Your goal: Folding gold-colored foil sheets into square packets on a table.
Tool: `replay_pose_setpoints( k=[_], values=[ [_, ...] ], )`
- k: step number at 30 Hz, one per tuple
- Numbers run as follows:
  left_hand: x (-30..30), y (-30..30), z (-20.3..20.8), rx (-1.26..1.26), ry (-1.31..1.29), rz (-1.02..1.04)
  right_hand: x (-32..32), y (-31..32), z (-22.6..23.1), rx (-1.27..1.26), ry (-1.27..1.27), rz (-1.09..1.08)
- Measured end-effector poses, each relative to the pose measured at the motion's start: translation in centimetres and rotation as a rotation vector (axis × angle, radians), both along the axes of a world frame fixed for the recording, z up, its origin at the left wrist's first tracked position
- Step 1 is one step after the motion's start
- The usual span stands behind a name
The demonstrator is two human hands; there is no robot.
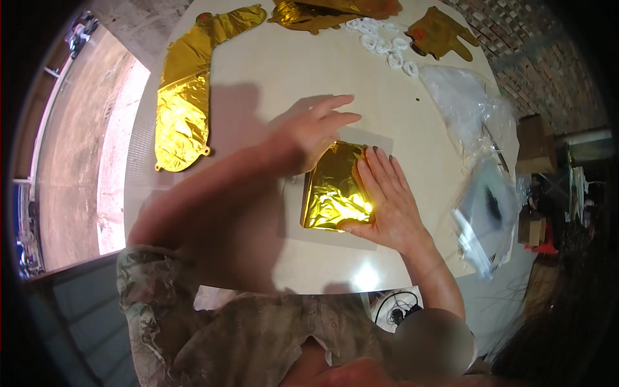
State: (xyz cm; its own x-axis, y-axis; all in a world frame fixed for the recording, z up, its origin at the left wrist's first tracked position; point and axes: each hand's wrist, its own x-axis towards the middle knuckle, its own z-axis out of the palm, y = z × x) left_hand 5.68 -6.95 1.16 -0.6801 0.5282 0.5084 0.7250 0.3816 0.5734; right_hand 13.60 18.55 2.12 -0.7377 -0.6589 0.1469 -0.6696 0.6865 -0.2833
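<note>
A folded packet of shiny gold foil lies on a thin greyish sheet near the middle of the table. My right hand rests flat along the packet's right side, its fingers stretched toward the far edge and its thumb at the near edge. At the packet's far left corner is my left hand, with index and middle fingers extended and apart. Its lower edge hides part of that corner, so I cannot tell whether it presses on the foil. Nothing shows in its fingers.
A flat gold foil balloon with small tabs lies at the left. More gold foil balloons, several white coils and a gold foil piece lie at the far side. Clear plastic bags and clear packets cover the right edge.
</note>
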Motion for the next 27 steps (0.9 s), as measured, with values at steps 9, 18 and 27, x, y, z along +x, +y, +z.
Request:
replay_pose_setpoints(
  k=[9, 18, 27],
  values=[
    [4.6, 1.2, 3.2, -0.420, 0.026, 0.099, 0.0, -0.1, 0.4, 0.005, -0.024, -0.018],
    [8.8, -0.2, -0.2, -0.449, 0.040, -0.058, 0.0, 0.1, 0.3, -0.077, -0.056, -0.032],
    [8.9, -0.3, -0.1, -0.420, 0.087, -0.052, -1.2, 1.6, 2.1, -0.135, -0.012, -0.151]
  ],
)
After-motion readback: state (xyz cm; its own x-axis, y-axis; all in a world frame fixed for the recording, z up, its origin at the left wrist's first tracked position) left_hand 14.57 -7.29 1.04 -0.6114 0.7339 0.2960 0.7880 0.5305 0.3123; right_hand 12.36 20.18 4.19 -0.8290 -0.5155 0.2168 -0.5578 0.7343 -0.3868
